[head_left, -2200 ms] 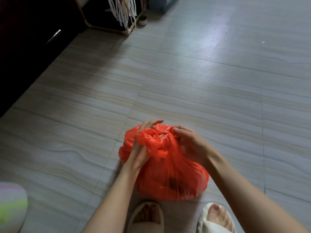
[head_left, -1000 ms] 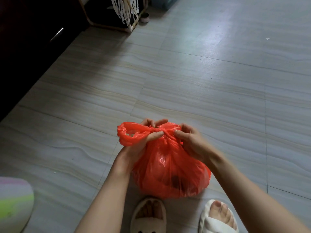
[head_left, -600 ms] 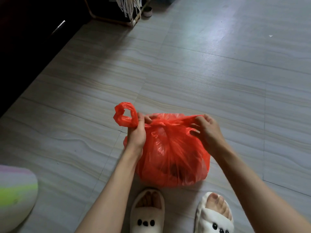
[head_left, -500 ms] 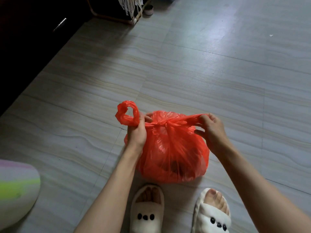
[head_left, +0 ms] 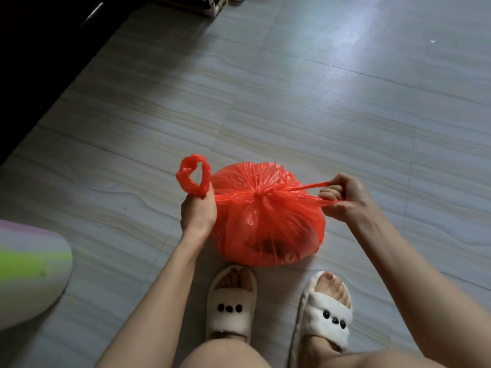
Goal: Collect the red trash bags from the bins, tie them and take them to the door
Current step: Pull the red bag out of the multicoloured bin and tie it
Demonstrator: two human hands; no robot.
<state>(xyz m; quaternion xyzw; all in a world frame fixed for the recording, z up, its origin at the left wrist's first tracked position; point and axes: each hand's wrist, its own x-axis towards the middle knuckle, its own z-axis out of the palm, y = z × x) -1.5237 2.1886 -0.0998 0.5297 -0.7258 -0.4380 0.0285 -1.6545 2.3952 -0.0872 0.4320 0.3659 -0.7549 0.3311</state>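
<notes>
A full red trash bag (head_left: 268,221) sits on the tiled floor just in front of my feet. Its two handles cross in a knot (head_left: 258,193) on top. My left hand (head_left: 198,211) grips the left handle, whose loop (head_left: 193,174) sticks up above my fist. My right hand (head_left: 345,199) grips the right handle, stretched thin and taut between the knot and my fingers. Dark contents show faintly through the plastic at the bag's bottom.
My two feet in white slippers (head_left: 231,304) stand right behind the bag. A pale striped rounded object (head_left: 29,272) lies at the left edge. Dark furniture (head_left: 39,57) runs along the upper left, and a frame's foot (head_left: 210,7) stands at the top.
Both hands have pulled the handles apart sideways, drawing the knot tight on top of the bag. The right handle is now stretched thin. The view has tilted further down.
</notes>
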